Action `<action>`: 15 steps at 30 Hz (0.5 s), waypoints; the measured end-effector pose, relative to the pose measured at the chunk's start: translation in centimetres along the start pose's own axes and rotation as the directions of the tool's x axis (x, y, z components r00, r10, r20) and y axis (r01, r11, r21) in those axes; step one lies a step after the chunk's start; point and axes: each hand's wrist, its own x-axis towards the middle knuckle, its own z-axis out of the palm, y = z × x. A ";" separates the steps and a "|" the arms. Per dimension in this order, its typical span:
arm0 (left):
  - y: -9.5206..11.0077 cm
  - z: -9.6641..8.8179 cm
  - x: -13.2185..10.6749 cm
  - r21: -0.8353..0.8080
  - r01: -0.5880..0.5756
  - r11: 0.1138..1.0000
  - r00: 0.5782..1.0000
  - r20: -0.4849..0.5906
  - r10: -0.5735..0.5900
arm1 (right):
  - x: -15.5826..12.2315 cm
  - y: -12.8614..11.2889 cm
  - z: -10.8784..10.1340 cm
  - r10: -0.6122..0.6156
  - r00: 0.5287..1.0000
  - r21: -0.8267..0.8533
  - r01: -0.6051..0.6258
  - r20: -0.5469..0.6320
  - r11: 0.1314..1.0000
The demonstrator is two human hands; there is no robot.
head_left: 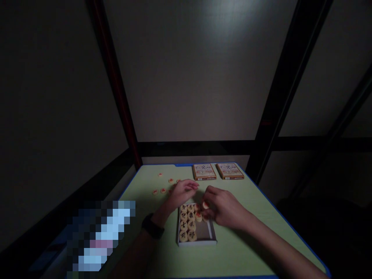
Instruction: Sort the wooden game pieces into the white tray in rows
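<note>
A shallow white box [209, 234] lies on the green table [238, 248] and holds several round pale game discs [187, 224] with dark and red marks, in rows on its left side. My right hand [222, 209] is curled over the box's far right corner, its fingertips pinched on a red-marked disc [205, 204]. My left hand [183, 191], with a dark watch [151, 226] on its wrist, hovers just beyond the box's far edge, fingers bent together; whether they hold a disc is hidden. Several loose red-marked discs [162, 190] lie to its left.
Two flat printed boxes [204, 171] [229, 171] lie side by side at the table's far edge. The table has a blue rim [293, 228]. Dark frame posts [116, 85] [279, 93] rise behind it before a plain wall. A blurred patch covers the lower left.
</note>
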 end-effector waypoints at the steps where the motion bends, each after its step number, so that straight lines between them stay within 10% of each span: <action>1: 0.2 -0.1 -0.2 0.061 -0.025 0.998 0.998 0.050 0.022 | 0.0 0.3 -0.1 0.013 0.999 0.047 -0.012 -0.036 0.999; 7: 1.8 0.8 -2.2 0.606 -0.306 0.734 0.929 0.359 0.090 | 0.3 1.6 -0.1 0.047 0.993 0.284 -0.015 -0.108 0.959; 15: 1.3 2.5 -2.6 0.665 -0.359 0.655 0.913 0.396 0.098 | 0.5 2.0 0.1 0.030 0.998 0.319 -0.011 -0.054 0.948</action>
